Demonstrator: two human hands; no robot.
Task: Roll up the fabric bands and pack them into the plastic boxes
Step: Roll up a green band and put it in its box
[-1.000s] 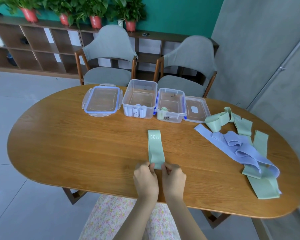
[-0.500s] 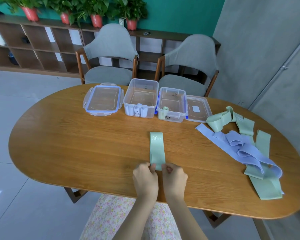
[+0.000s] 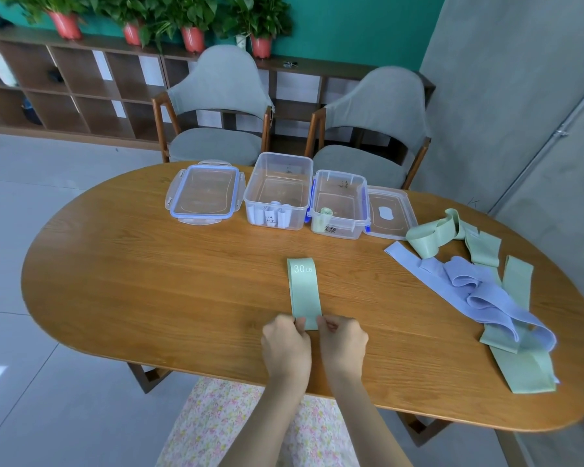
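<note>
A pale green fabric band (image 3: 303,291) marked "30 LB" lies flat on the wooden table (image 3: 149,281), running away from me. My left hand (image 3: 285,345) and my right hand (image 3: 343,342) pinch its near end from either side, fingers curled over the edge. At the back stand two open clear plastic boxes: the larger box (image 3: 279,193) holds several white rolls, the smaller blue-clipped box (image 3: 339,205) holds one green roll. A heap of loose green bands (image 3: 516,288) and lilac bands (image 3: 479,298) lies on the right.
Two box lids lie flat on the table: a blue-rimmed lid (image 3: 204,193) left of the boxes and a clear lid (image 3: 390,214) to their right. Two grey chairs (image 3: 220,106) stand behind the table, a grey wall on the right.
Both hands stay at the band's near end and work it slightly; the band looks a little shorter. The view has shifted slightly.
</note>
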